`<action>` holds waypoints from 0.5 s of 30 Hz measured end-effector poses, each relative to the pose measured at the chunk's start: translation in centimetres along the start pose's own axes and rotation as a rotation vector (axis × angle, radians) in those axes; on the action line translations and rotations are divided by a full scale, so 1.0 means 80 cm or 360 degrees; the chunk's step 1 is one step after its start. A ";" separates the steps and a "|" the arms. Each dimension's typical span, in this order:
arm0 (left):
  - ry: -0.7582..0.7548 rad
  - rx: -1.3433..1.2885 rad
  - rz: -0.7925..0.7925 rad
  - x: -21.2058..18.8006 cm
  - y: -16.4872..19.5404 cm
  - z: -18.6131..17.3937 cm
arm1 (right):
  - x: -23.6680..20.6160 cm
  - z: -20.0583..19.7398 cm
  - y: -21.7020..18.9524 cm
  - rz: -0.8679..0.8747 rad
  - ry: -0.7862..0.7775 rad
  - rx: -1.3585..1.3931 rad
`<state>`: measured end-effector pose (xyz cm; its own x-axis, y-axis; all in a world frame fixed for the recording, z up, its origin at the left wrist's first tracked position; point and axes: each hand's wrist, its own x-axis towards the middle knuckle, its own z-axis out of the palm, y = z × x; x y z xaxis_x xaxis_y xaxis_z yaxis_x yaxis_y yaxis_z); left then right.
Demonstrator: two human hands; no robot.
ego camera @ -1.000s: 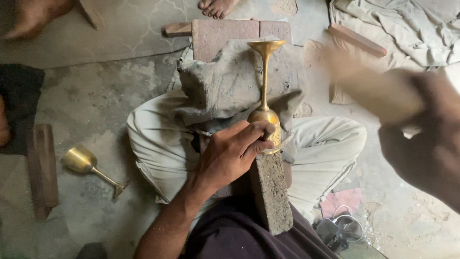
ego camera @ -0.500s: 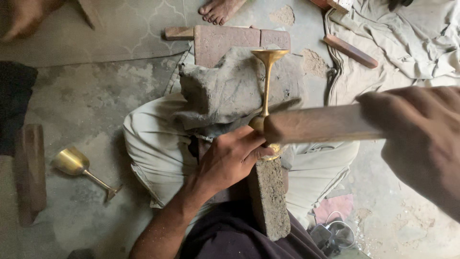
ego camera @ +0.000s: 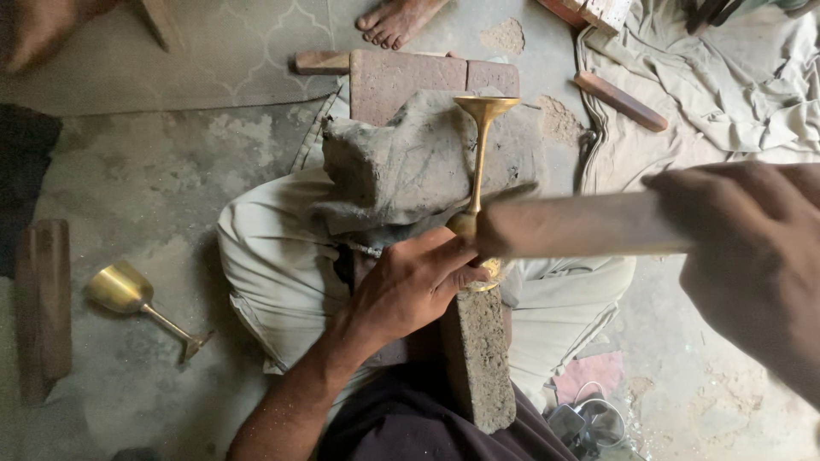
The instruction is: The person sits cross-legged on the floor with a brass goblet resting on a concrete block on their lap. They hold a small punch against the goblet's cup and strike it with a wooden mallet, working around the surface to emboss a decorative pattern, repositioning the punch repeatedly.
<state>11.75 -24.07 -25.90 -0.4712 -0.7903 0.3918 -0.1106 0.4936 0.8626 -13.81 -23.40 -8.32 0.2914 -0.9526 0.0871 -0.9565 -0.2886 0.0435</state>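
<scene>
- The brass goblet [ego camera: 478,171] is seen as polished yellow metal, glossy along its stem.
- Under the goblet, a rough, pitted stone block [ego camera: 480,358] is shown, matt and grey.
- Behind the goblet, a lumpy, dull grey clay-like mass [ego camera: 401,162] is seen.
- The stick [ego camera: 581,224] across the goblet looks like smooth matt wood.
- Left of the goblet, a second goblet [ego camera: 128,294] of the same shiny metal lies on the rough concrete floor [ego camera: 171,171].
- Right of it, crumpled matt cloth [ego camera: 717,85] is seen.

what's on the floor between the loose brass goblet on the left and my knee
Nothing: in the head view the stretch of grey floor between the loose goblet and the knee is bare concrete, with only stains and dust.
</scene>
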 end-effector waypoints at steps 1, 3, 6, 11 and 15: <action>0.0019 -0.0012 0.0016 -0.001 -0.001 -0.001 | 0.000 -0.001 0.000 0.0014 -0.0003 0.0016; 0.0071 -0.0029 0.0038 -0.002 0.000 -0.002 | 0.000 -0.001 0.001 0.0556 -0.0199 0.0694; 0.0005 0.0051 0.0023 -0.003 0.001 -0.003 | -0.003 -0.004 0.002 -0.0005 -0.0209 -0.0208; 0.0083 -0.0067 0.0038 -0.006 -0.001 -0.005 | -0.010 -0.003 0.003 0.0480 -0.0174 0.0372; 0.0002 -0.0106 0.0044 -0.006 -0.005 -0.004 | -0.008 0.010 0.006 0.0129 -0.0062 0.0159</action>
<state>12.33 -24.01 -26.36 -0.4722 -0.7772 0.4160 -0.0390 0.4899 0.8709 -14.47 -23.03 -9.13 0.2139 -0.9757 0.0477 -0.9743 -0.2167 -0.0615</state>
